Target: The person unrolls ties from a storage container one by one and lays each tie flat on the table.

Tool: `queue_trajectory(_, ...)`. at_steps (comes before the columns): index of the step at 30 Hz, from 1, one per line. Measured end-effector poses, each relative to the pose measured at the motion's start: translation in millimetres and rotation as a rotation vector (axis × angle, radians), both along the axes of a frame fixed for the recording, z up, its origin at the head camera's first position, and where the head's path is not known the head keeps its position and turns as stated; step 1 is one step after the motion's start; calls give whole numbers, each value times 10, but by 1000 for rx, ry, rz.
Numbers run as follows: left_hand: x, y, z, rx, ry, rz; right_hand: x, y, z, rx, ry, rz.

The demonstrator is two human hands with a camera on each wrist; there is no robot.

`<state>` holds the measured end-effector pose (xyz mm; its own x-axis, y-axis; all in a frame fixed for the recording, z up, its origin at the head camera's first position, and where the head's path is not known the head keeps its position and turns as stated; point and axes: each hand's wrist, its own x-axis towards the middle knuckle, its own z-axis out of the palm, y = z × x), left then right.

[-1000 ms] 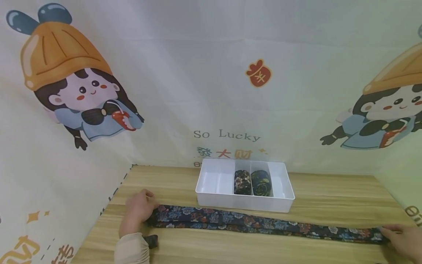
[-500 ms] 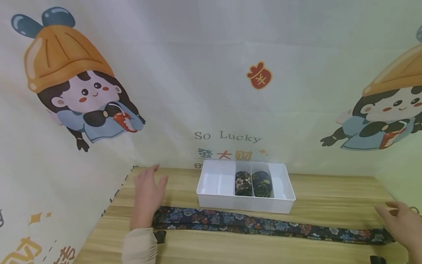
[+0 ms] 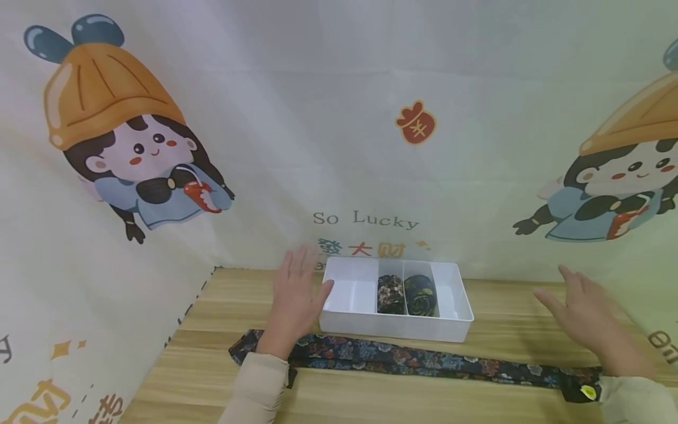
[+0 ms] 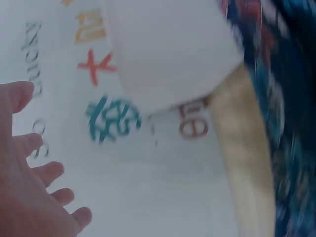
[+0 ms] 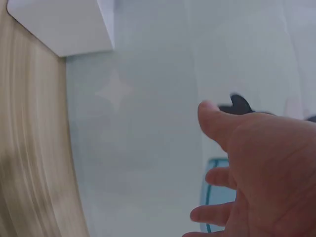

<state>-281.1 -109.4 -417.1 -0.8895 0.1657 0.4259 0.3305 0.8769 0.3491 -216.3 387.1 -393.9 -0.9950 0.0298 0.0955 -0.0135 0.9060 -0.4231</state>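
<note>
Floral tie (image 3: 402, 356), laid nearly straight on the wooden table (image 3: 397, 403) before the white box (image 3: 392, 327), presumably so that its length lies flat within reach of both hands. The left hand (image 3: 298, 300), fingers spread wide, and the right hand (image 3: 588, 312), thumb well parted from its extended fingers, hold nothing. Inside the box, 2 patterned rolls (image 3: 421, 296) sit side by side but partitioned, probably to keep them from loosening.
</note>
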Motion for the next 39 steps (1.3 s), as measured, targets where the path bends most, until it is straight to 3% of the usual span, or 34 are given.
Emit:
queue_trajectory(5,-64,220,-113,37,22,-25,-127,-306,-25,14,36,85)
queue_trajectory(11,-141,409,-184,-18,-7,-38,-271,-653,-74,101,100,164)
queue_trajectory(20,-108,619,-349,-59,-76,-83,-405,-1015,-138,228,166,288)
queue_trajectory(25,-132,685,-410,-92,-80,-70,-470,-1138,-135,274,193,341)
queue_trajectory(31,-149,724,-484,-202,-80,-68,-511,-1214,-104,295,210,376)
queue_trajectory(39,-138,724,-476,-238,-124,-37,-570,-1356,-111,394,248,418)
